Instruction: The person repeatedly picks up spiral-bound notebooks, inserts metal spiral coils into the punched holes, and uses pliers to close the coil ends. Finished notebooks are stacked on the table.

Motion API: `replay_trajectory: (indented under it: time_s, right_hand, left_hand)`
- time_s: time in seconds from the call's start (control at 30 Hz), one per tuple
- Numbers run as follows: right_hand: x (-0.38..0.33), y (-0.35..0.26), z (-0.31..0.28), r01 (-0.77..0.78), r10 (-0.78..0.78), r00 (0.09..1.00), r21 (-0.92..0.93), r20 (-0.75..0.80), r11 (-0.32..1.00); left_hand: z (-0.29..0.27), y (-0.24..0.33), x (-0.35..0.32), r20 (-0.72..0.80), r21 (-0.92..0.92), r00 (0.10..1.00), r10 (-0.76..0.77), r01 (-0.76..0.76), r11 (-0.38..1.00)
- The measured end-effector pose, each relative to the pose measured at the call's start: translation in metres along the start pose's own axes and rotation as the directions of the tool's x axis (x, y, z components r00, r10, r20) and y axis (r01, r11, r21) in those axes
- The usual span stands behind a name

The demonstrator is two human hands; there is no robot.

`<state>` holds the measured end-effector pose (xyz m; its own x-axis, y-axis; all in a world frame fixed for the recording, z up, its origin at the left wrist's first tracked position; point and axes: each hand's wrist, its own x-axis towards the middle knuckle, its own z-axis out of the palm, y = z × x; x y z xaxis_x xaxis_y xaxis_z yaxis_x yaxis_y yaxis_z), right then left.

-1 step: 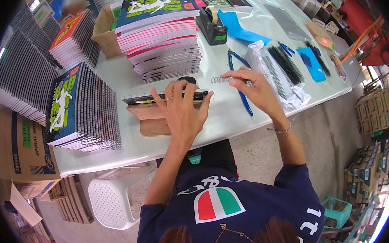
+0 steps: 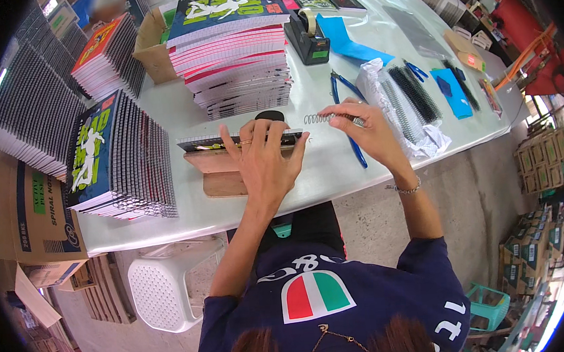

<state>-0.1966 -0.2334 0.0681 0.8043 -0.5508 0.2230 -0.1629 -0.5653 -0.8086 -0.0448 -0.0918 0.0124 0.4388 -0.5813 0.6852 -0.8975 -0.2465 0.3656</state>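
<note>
My left hand (image 2: 265, 156) is closed over a notebook (image 2: 202, 144), fingers on its far side and thumb at its right end. The notebook stands on edge, spine up, against a wooden block (image 2: 224, 185); the hand covers much of it. To its right, my right hand (image 2: 377, 133) pinches a metal spiral binding coil (image 2: 317, 118) between thumb and fingers. The coil's free end points left, near the notebook's right end. Whether coil and notebook touch, I cannot tell. A black rounded object (image 2: 269, 116) sits just beyond the left hand.
A tall notebook stack (image 2: 235, 68) rises beyond my hands, with coil-bound stacks (image 2: 121, 161) at left. Blue-handled pliers (image 2: 357, 152) lie by my right hand, beside coils (image 2: 410, 88) on white wrapping (image 2: 372, 78). Farther back stands a tape dispenser (image 2: 308, 40). A white stool (image 2: 162, 289) is below the table.
My right hand has shifted slightly left with the coil, bringing its free end a little nearer the notebook. The left hand and notebook look the same.
</note>
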Motion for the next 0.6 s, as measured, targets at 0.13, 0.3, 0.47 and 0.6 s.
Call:
replay_trajectory:
  time_s: [0.13, 0.3, 0.47, 0.6]
  right_hand:
    - [0.001, 0.003, 0.010, 0.044, -0.043, 0.999, 0.041, -0.012, 0.998]
    - [-0.003, -0.005, 0.018, 0.083, -0.083, 0.997, 0.034, -0.009, 0.996]
    - [-0.013, -0.007, 0.025, 0.225, -0.235, 0.972, -0.312, 0.006, 0.923]
    - [-0.016, -0.010, 0.027, 0.288, -0.297, 0.954, -0.370, 0.033, 0.883]
  left_hand:
    - [-0.004, 0.001, 0.004, 0.019, -0.056, 1.000, 0.012, -0.011, 0.998]
    - [0.004, -0.008, -0.015, -0.105, -0.092, 0.992, 0.073, -0.083, 0.992]
    - [0.015, -0.016, -0.036, -0.165, -0.118, 0.981, 0.098, -0.118, 0.986]
    - [0.019, -0.018, -0.041, -0.192, -0.126, 0.977, 0.094, -0.119, 0.985]
